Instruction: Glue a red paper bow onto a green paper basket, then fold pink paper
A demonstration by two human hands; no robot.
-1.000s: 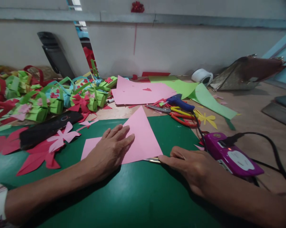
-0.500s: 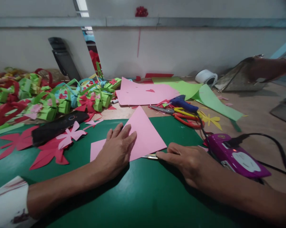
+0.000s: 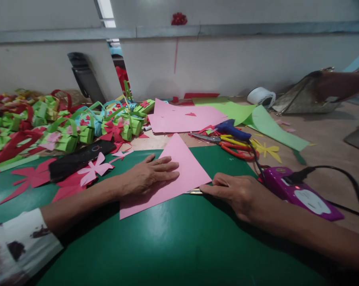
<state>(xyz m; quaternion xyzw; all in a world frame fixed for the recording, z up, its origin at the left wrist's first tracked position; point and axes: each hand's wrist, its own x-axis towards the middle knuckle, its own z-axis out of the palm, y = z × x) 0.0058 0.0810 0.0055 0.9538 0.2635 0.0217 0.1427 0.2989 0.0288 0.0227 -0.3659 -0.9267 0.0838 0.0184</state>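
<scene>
A sheet of pink paper (image 3: 183, 167), its visible part shaped like a triangle, lies on a green surface with its tip pointing away from me. My left hand (image 3: 148, 174) lies flat over its left side, fingers stretched to the right and pressing on it. At the paper's lower right corner, my right hand (image 3: 233, 190) is closed around a slim shiny metal tool (image 3: 195, 191), the forefinger extended along it. The tool lies along the paper's lower edge; most of it is hidden by the hand, so its kind is unclear.
Beyond the paper lie pink sheets (image 3: 179, 119), scissors with a blue glue gun (image 3: 233, 129), and green paper (image 3: 274, 129). A purple power strip (image 3: 301, 194) with cables sits right. Left are a black phone (image 3: 80, 159), paper flowers (image 3: 33, 174) and small green baskets (image 3: 60, 139).
My left hand has turned so its fingers point right instead of away from me. The paper's left part now reaches nearer to me. My right hand has barely moved.
</scene>
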